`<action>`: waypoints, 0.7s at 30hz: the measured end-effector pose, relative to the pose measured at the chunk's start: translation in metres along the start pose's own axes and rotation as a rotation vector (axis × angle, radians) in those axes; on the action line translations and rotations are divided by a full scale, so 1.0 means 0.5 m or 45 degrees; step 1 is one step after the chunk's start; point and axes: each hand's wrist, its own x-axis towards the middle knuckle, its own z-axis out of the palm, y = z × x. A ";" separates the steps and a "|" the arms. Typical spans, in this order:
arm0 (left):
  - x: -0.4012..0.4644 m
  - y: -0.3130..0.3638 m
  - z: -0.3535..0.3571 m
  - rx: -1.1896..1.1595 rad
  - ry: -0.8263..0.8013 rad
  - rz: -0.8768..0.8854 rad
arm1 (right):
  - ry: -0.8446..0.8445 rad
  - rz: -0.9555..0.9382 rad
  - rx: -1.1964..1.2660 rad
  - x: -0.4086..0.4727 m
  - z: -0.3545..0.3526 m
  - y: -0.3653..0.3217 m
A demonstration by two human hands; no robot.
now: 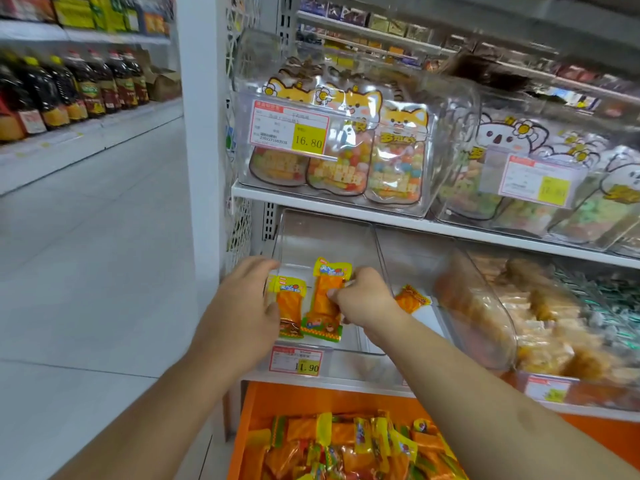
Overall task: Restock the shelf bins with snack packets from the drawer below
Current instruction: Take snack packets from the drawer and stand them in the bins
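Hands in clear bin point(294, 237) | left hand point(242, 306) spread beside packet | right hand point(363, 299) pinching orange packet point(325, 299)

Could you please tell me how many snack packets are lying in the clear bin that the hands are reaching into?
2: one packet beside the left hand, one packet held by the right hand. The hands may hide more.

White shelf point(346, 377) carries clear bin point(325, 237) holding orange snack packets point(323, 299).
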 end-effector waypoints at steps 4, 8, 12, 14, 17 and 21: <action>0.000 -0.013 0.013 0.043 -0.068 0.015 | -0.029 0.013 -0.319 0.079 0.051 0.016; 0.008 -0.031 0.022 0.001 -0.023 0.017 | 0.006 0.053 -0.443 0.107 0.073 0.027; 0.011 -0.036 0.031 -0.019 0.011 0.018 | 0.046 -0.009 -0.674 0.113 0.092 0.035; 0.008 -0.036 0.033 -0.010 0.011 0.020 | 0.041 -0.117 -0.816 0.109 0.093 0.045; 0.005 -0.034 0.033 0.009 0.005 0.026 | -0.097 -0.389 -0.759 0.095 0.078 0.051; 0.000 -0.031 0.032 -0.009 0.000 0.050 | -0.427 -0.668 -0.851 0.079 0.087 0.045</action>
